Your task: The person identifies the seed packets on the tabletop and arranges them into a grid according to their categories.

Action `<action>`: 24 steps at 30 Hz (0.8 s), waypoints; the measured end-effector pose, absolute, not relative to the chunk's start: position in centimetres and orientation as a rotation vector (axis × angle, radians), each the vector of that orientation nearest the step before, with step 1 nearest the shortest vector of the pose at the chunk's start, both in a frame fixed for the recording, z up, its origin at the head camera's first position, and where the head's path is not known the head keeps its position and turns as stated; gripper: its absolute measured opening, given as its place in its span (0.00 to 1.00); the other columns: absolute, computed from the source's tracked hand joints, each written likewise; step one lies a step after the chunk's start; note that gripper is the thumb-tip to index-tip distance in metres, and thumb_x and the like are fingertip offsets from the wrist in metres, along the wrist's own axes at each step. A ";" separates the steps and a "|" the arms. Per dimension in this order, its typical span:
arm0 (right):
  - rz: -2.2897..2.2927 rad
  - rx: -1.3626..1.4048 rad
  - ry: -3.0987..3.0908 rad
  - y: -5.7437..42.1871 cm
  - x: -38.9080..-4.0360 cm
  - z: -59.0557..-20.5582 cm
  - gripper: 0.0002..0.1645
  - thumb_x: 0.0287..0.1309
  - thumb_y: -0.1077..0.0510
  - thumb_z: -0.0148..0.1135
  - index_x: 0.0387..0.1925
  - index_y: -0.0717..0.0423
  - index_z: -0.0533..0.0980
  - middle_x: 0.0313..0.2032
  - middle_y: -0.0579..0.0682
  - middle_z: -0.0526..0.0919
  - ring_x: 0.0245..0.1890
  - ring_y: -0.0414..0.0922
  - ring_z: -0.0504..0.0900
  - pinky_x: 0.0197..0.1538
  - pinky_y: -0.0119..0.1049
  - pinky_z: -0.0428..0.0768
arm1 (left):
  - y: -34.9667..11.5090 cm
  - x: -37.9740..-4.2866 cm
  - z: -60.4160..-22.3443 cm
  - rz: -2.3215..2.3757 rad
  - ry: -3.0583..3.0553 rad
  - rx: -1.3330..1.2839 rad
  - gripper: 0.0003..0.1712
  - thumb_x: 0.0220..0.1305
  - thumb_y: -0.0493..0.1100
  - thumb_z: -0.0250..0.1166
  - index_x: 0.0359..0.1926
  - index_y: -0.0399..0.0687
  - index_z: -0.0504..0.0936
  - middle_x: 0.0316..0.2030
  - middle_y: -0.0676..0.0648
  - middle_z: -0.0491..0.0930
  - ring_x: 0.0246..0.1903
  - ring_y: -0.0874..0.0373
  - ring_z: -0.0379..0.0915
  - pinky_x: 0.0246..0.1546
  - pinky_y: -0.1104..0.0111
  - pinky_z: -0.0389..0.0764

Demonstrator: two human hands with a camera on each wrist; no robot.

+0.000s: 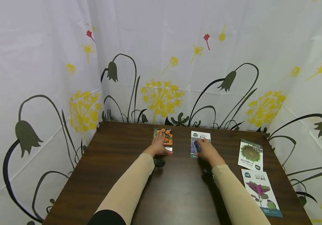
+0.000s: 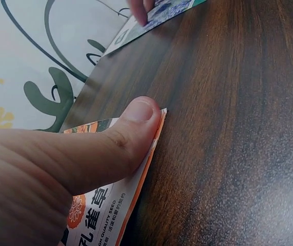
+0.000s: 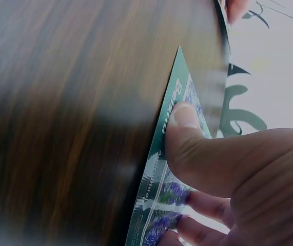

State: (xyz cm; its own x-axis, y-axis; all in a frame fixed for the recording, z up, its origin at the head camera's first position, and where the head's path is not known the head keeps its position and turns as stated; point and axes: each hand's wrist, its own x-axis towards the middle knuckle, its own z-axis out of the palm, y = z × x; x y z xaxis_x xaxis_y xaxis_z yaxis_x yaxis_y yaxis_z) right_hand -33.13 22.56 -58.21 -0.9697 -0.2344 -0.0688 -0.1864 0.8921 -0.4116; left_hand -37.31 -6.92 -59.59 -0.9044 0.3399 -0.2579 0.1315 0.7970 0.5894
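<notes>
A seed packet with orange flowers lies near the table's far edge. My left hand rests on it with fingers spread; in the left wrist view the thumb presses near the packet's orange-edged end. To its right is a seed packet with purple flowers, its green end close up in the right wrist view. My right hand touches its face, with the thumb near the green end and the other fingertips on the flower picture.
On the table's right side lie a sunflower seed packet and, nearer, a packet with a magenta flower. The dark wooden table ends at a white curtain printed with flowers behind it.
</notes>
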 end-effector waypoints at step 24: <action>-0.744 -0.308 2.918 17.4 -33.9 -58.6 0.41 0.60 0.60 0.81 0.73 0.53 0.75 0.66 0.72 0.68 0.66 0.69 0.77 0.68 0.64 0.80 | -6.9 -37.1 -59.5 0.809 2.668 0.359 0.75 0.61 0.60 0.82 0.88 0.36 0.41 0.88 0.34 0.27 0.88 0.38 0.20 0.87 0.41 0.37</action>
State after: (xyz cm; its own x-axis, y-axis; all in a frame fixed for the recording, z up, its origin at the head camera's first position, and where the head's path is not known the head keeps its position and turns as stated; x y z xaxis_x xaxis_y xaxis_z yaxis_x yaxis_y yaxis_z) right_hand -33.93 17.40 -58.62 -0.9728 -0.2235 -0.0608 -0.1670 0.8589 -0.4841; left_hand -37.15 -6.87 -59.52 -0.9140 0.3295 -0.2366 0.1424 0.8069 0.5733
